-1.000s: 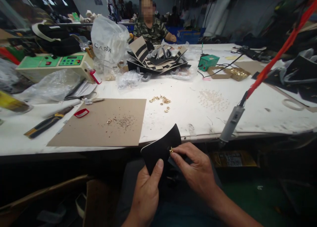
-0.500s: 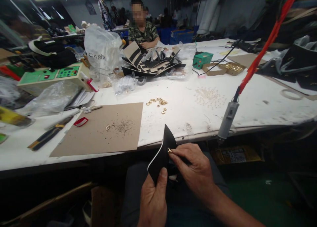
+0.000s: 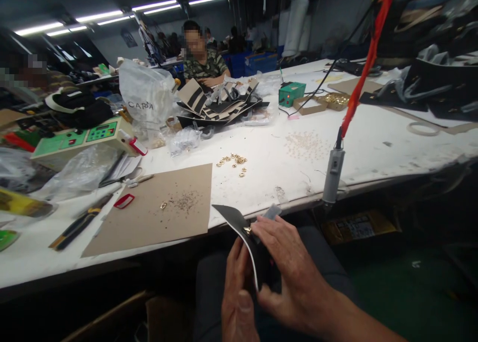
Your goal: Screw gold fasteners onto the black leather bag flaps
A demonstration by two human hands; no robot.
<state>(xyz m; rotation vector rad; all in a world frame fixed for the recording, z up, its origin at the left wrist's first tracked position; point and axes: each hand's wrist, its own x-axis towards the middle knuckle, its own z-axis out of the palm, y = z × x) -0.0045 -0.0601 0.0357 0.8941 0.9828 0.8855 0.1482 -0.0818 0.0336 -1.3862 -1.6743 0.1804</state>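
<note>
A thin black piece with a pale edge (image 3: 233, 216) is held over my lap, just off the table's front edge. My left hand (image 3: 238, 292) grips it from the left and below, fingers behind it. Across its right side lies my right hand (image 3: 295, 267), its fingertips beside a small gold metal fitting (image 3: 247, 230) on the piece and its thumb at the lower edge. A translucent grey scrap (image 3: 272, 212) shows behind the right fingers. Gold fittings (image 3: 239, 160) lie loose on the white table (image 3: 261, 182).
A brown board (image 3: 149, 232) bears dark crumbs, one gold fitting and a red item (image 3: 124, 201). Pliers (image 3: 80, 227) lie left of it. A grey tool (image 3: 333, 177) hangs from a red cord at right. A person (image 3: 203, 63) sits across the table.
The black piece has turned and tipped leftward. My right hand has gone from pinching the gold fitting to lying over the piece's side. The whole view has shifted.
</note>
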